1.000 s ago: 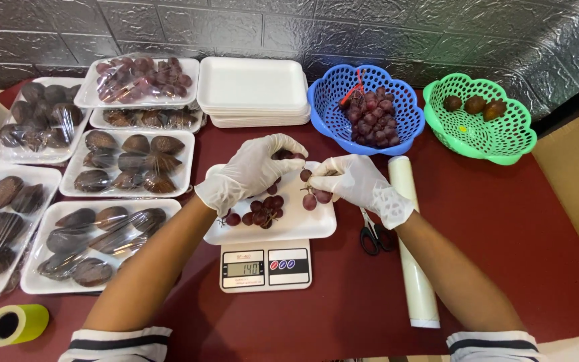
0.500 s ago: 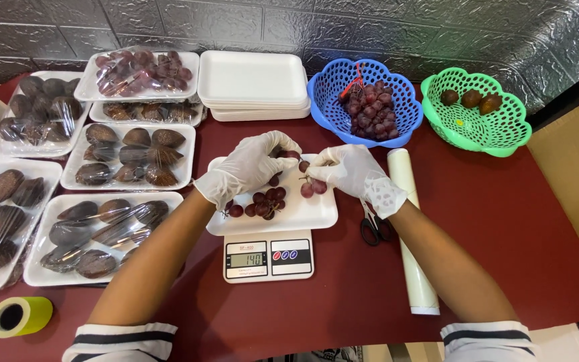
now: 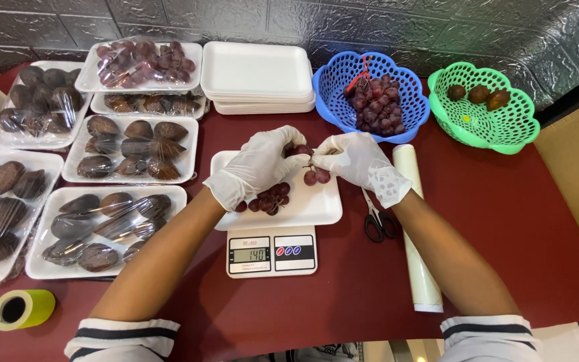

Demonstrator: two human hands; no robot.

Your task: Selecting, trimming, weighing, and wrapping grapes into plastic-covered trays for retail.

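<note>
Portioning in hand: left hand (image 3: 257, 167) and right hand (image 3: 355, 161), fingers pinching a grape sprig (image 3: 311, 167) over the white tray (image 3: 316, 208) on the scale (image 3: 273, 253); next, likely careful detaching

— What is found open around the white foam tray (image 3: 316, 208) on the digital scale (image 3: 271, 251)?

— Bare dark red tabletop (image 3: 524, 221) is seen to the right, past the black-handled scissors (image 3: 378, 222) and the roll of clear film (image 3: 415, 234).

— And the left side?

— It is blocked by film-wrapped trays of brown scaly fruit (image 3: 102, 228); behind, passage is narrowed by the stack of empty white trays (image 3: 257, 77) and the blue plastic basket (image 3: 333, 80).
</note>
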